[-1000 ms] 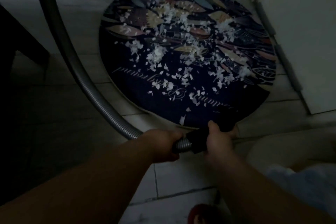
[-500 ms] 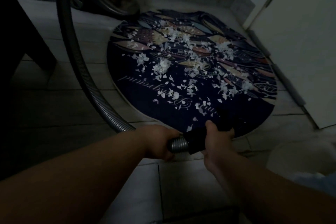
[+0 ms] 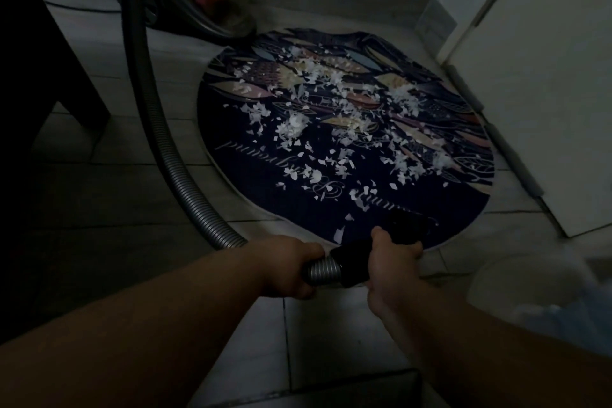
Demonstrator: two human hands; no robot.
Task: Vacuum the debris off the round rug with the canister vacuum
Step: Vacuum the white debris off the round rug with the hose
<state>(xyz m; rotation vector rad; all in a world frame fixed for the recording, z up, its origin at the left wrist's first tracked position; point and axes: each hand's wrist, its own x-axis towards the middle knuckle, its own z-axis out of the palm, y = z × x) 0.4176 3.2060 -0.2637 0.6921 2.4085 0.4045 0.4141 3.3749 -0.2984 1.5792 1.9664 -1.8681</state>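
- I am wrapping my left hand (image 3: 291, 270) around the ribbed silver-grey vacuum hose (image 3: 155, 129), grip pressed tight around it just behind the black cuff.
- I am holding the black plastic hose handle (image 3: 356, 260) in my right hand (image 3: 392, 260), grip curled shut around it, thumb on top.
- The black nozzle end (image 3: 405, 225) is sticking out past my right hand and lying over the near edge of the rug; too dark to tell if it is touching the pile.
- The round dark navy rug with a leaf print and script lettering (image 3: 344, 142) is lying flat on the pale tiled floor (image 3: 185, 86), right in front of my hands.
- White shredded paper-like debris (image 3: 331, 116) is lying scattered over the middle and far half of the rug, thinner toward the near edge; one scrap (image 3: 338, 234) is sitting just beside the nozzle.
- The hose is arcing from my left hand out to the left, then up to the dark grey canister vacuum with a translucent orange bin (image 3: 205, 0), which is standing on the floor just beyond the rug's far-left edge.
- A white cabinet door (image 3: 536, 76) is standing to the right of the rug, close to its edge.
- A dark furniture leg (image 3: 56, 53) is standing at far left, well apart from the rug.
- Lighting is dim, fine detail is hard to read.
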